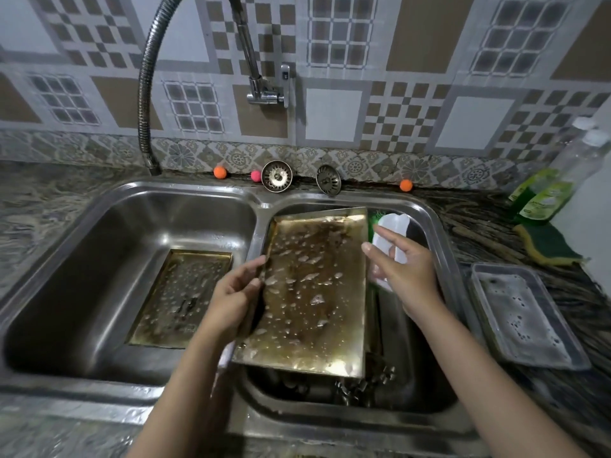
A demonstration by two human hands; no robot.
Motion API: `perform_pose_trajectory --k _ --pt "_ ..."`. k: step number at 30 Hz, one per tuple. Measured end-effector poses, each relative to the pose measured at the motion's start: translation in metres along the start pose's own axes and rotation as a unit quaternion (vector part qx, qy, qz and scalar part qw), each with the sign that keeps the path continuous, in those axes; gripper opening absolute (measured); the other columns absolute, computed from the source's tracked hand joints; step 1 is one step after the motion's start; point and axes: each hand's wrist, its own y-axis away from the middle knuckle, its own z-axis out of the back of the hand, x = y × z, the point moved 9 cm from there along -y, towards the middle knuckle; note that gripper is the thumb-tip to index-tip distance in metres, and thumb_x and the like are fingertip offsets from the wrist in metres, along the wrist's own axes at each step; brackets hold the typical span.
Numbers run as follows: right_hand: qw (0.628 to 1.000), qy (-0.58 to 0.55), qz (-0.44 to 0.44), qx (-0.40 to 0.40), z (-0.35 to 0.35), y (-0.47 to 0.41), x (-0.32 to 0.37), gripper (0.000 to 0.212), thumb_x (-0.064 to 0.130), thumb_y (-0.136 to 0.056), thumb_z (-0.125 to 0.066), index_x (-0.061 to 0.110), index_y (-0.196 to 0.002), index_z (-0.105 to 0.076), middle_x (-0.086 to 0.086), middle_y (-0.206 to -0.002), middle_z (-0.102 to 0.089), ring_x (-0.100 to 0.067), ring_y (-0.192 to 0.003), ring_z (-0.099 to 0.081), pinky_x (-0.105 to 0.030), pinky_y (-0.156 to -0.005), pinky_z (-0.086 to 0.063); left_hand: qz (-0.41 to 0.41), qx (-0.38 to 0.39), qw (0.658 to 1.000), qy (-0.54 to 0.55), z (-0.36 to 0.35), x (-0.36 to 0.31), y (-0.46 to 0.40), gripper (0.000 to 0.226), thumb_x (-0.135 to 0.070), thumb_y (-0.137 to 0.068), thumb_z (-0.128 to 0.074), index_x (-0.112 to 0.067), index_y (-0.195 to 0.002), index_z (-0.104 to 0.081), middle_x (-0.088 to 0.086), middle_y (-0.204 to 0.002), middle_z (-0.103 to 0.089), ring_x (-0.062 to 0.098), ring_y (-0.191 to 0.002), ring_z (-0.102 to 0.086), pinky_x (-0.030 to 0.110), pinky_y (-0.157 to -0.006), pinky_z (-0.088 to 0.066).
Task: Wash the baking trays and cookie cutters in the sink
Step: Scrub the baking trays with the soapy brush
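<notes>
While left hand (236, 294) grips tray (314, 292) left edge, right hand (405, 269) loose-fingered just beside right edge.

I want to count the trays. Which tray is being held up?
The tray over the right basin: the left hand grips its edge and tilts it. Another tray lies flat in the left basin, and a grey tray rests on the counter.

Wall: we see patterned tiles (334, 57) in grey, brown and white, with checks and grids
Border: we note a floral tile strip (238, 157) running along the wall's foot
Bench: we find dark veined stone (489, 223) on the right, paler grey stone (39, 206) on the left
Light: we see soft, even light, dull glints on metal
</notes>
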Motion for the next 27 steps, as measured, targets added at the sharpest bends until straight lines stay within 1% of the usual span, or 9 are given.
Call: perform_pose_trajectory --k 2,4,7,10,12,17,21,22,27 --pt "0.999 0.045 0.015 0.004 -0.005 0.001 0.001 0.060 0.012 -0.080 -0.076 0.033 -0.132 -0.056 0.012 -0.132 -0.049 -0.002 -0.112 -0.052 -0.027 -0.069 -0.058 -0.029 -0.049 0.998 -0.005 0.034 -0.014 0.000 0.038 0.007 -0.094 -0.044 -0.017 -0.115 -0.063 0.003 -0.105 -0.070 0.015 -0.090 -0.065 0.026 -0.074 -0.053" --pt "0.995 0.092 0.036 0.012 -0.013 0.003 0.002 0.073 0.011 -0.077 -0.078 0.038 -0.138 -0.047 0.031 -0.131 -0.039 -0.014 -0.128 -0.047 -0.041 -0.087 -0.054 -0.032 -0.092 0.995 -0.011 0.071 -0.022 -0.004 0.037 0.004 -0.095 -0.044 -0.021 -0.111 -0.064 0.004 -0.107 -0.068 0.018 -0.094 -0.062 0.032 -0.080 -0.051" --pt "0.989 0.136 0.047 0.009 -0.030 0.014 -0.002 0.083 0.009 -0.075 -0.080 0.035 -0.143 -0.040 0.046 -0.121 -0.031 -0.016 -0.133 -0.043 -0.049 -0.088 -0.055 -0.017 -0.162 0.987 -0.005 0.132 -0.023 -0.015 0.034 0.001 -0.096 -0.044 -0.023 -0.110 -0.064 0.009 -0.116 -0.065 0.024 -0.100 -0.058 0.044 -0.091 -0.046" --pt "0.988 0.155 0.005 -0.027 -0.043 0.030 -0.012 0.084 0.008 -0.075 -0.079 0.035 -0.143 -0.038 0.034 -0.131 -0.033 -0.017 -0.120 -0.051 -0.036 -0.062 -0.061 -0.011 -0.232 0.972 -0.029 0.186 -0.024 -0.028 0.038 0.003 -0.096 -0.044 -0.020 -0.121 -0.060 0.005 -0.123 -0.060 0.019 -0.106 -0.057 0.040 -0.100 -0.045" --pt "0.986 0.159 -0.021 -0.041 -0.051 0.038 -0.024 0.084 0.009 -0.075 -0.080 0.038 -0.143 -0.039 0.028 -0.136 -0.032 -0.016 -0.112 -0.052 -0.026 -0.050 -0.057 0.007 -0.250 0.967 -0.037 0.215 -0.016 -0.040 0.038 0.002 -0.095 -0.045 -0.018 -0.124 -0.058 0.001 -0.121 -0.058 0.018 -0.111 -0.056 0.041 -0.104 -0.043" --pt "0.980 0.166 -0.068 -0.082 -0.067 0.055 -0.047 0.084 0.011 -0.073 -0.081 0.037 -0.142 -0.041 0.023 -0.134 -0.038 -0.014 -0.104 -0.054 -0.025 -0.051 -0.056 0.082 -0.243 0.965 -0.059 0.258 0.031 -0.080 0.031 -0.003 -0.094 -0.048 -0.018 -0.119 -0.059 0.004 -0.123 -0.058 0.023 -0.114 -0.056 0.045 -0.103 -0.044" --pt "0.976 0.163 -0.073 -0.121 -0.072 0.066 -0.054 0.081 0.007 -0.073 -0.081 0.034 -0.140 -0.045 0.018 -0.127 -0.047 -0.015 -0.099 -0.057 -0.029 -0.054 -0.054 0.095 -0.226 0.960 -0.137 0.273 0.061 -0.106 0.033 0.002 -0.092 -0.045 -0.016 -0.114 -0.061 0.007 -0.120 -0.061 0.023 -0.107 -0.058 0.032 -0.091 -0.049" --pt "0.976 0.159 -0.076 -0.130 -0.072 0.067 -0.055 0.081 0.006 -0.073 -0.080 0.034 -0.140 -0.045 0.018 -0.130 -0.046 -0.016 -0.102 -0.057 -0.028 -0.055 -0.053 0.093 -0.223 0.958 -0.152 0.273 0.064 -0.109 0.034 0.004 -0.091 -0.044 -0.013 -0.116 -0.060 0.009 -0.120 -0.061 0.025 -0.109 -0.058 0.032 -0.093 -0.048" --pt "0.973 0.143 -0.080 -0.161 -0.070 0.065 -0.056 0.079 0.007 -0.071 -0.082 0.027 -0.139 -0.048 0.009 -0.130 -0.051 -0.020 -0.102 -0.057 -0.017 -0.042 -0.050 0.098 -0.188 0.945 -0.249 0.270 0.075 -0.121 0.037 0.001 -0.087 -0.052 -0.016 -0.119 -0.057 0.007 -0.115 -0.062 0.028 -0.109 -0.057 0.039 -0.098 -0.044"
